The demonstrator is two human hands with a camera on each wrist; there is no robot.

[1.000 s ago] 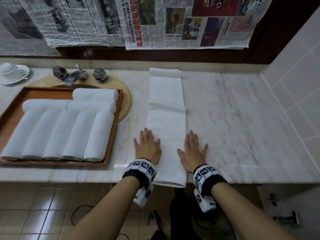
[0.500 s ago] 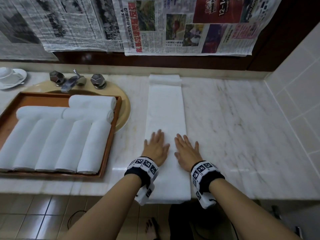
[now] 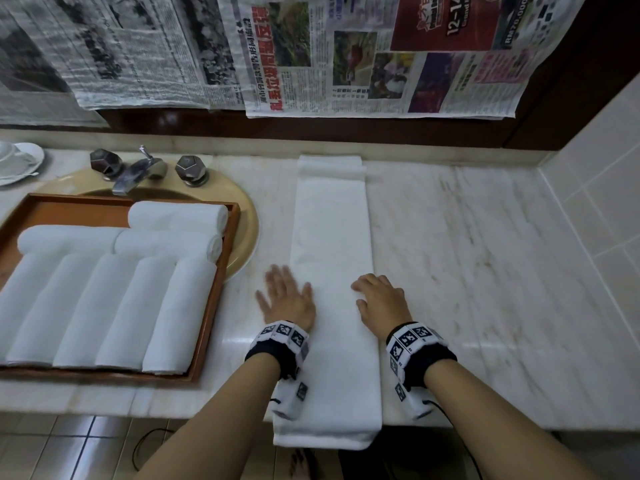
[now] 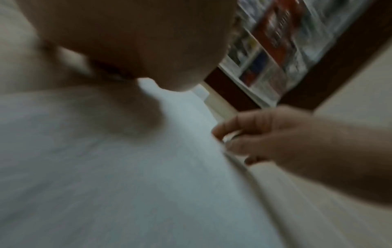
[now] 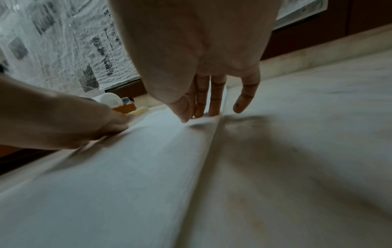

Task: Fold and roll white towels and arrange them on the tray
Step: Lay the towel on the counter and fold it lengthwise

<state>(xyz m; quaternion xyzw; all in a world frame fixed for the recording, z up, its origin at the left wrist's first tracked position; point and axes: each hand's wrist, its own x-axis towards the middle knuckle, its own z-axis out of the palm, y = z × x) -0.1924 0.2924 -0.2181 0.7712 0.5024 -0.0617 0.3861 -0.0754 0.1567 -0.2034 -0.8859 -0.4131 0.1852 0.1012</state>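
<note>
A long white towel [image 3: 330, 258], folded into a narrow strip, lies on the marble counter, running from the back wall to the front edge, where its near end hangs over. My left hand [image 3: 285, 297] lies flat with fingers spread at the strip's left edge, mostly on the counter; it is blurred. My right hand [image 3: 375, 296] touches the strip's right edge with its fingertips [image 5: 213, 112], fingers fairly straight. Neither hand grips the towel [image 5: 127, 184]. At the left, a brown wooden tray [image 3: 213, 306] holds several rolled white towels [image 3: 104, 306].
A beige sink with a chrome faucet [image 3: 138, 171] sits behind the tray. A cup and saucer [image 3: 15, 161] stand at the far left. Newspaper [image 3: 346, 53] covers the back wall. Bare marble [image 3: 485, 271] stretches right to a tiled side wall.
Both hands slid from the middle of the towel outward to its side edges. The cross crease seen a second ago is smoothed flat.
</note>
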